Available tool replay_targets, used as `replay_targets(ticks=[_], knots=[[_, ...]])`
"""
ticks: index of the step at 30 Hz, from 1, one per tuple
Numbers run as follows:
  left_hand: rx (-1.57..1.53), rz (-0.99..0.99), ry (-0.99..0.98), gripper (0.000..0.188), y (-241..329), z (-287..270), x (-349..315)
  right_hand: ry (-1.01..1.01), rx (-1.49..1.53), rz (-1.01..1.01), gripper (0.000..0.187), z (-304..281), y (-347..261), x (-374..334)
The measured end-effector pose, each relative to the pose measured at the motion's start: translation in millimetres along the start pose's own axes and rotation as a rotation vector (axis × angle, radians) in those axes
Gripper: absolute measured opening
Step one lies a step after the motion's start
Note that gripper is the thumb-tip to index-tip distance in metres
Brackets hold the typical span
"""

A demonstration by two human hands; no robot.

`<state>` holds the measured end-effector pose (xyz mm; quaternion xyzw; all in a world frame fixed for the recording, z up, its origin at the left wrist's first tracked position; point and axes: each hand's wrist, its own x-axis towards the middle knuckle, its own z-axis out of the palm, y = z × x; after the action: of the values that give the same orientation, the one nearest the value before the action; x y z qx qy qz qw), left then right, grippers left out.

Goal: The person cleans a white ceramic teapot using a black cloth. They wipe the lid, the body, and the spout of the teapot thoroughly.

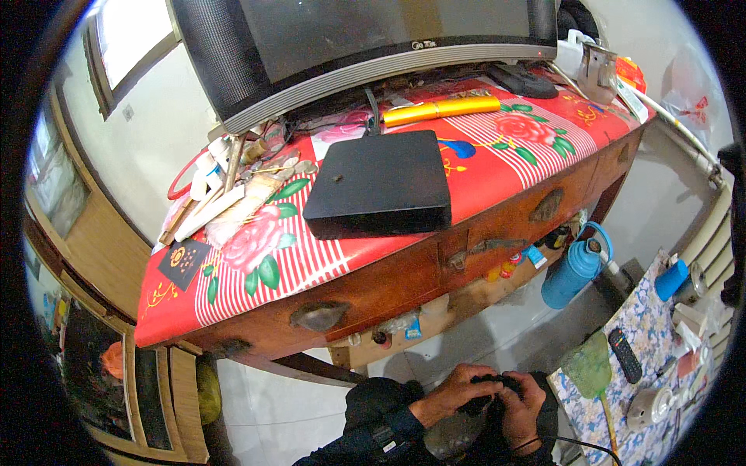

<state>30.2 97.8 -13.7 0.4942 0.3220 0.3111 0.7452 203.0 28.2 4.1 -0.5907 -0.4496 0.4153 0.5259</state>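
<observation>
Low in the head view, over my dark-clothed lap, my left hand (452,394) and my right hand (522,410) are close together. Between them is a small, dark, soft-looking thing (475,404); its kind I cannot make out. The fingers of both hands are bent around it. A thin black cord (579,443) runs off to the right from beside my right wrist. Ahead of my hands stands a wooden cabinet (388,299) with a red floral cover, and on the cover lies a flat black box (377,182).
A television (373,39) stands at the back of the cabinet, with a yellow-orange tube (443,110) before it. Small clutter and a dark booklet (184,262) lie left. A blue thermos (573,272) stands on the floor. The right-hand table (571,408) holds a remote control (624,355) and a green fly swatter (588,366).
</observation>
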Motion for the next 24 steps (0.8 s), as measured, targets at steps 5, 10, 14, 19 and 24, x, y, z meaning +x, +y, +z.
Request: replay_targets(ticks=[5, 10, 14, 19, 24], knots=[[-0.166, -0.027, 0.062, 0.025, 12.0, -13.2, -6.2, 0.153, 0.255, 0.06, 0.026, -12.3, -39.2, 24.0], [-0.423, -0.014, 0.238, 0.025, 10.4, -14.4, -2.8, 0.264, 0.178, -0.533, 0.029, -35.6, -145.6, 56.8], [-0.437, -0.028, 0.179, 0.029, 6.9, -12.9, -1.4, 0.171, -0.163, -0.857, 0.032, -22.0, -244.6, 90.0], [-0.476, -0.027, 0.125, 0.029, 8.0, -11.8, -1.3, -0.037, -0.281, -1.11, 0.027, 46.3, -346.5, 144.5], [-0.413, 0.034, 0.111, 0.026, 9.4, -15.2, 2.3, -0.16, -0.487, -1.261, 0.024, 112.8, -413.8, 202.1]])
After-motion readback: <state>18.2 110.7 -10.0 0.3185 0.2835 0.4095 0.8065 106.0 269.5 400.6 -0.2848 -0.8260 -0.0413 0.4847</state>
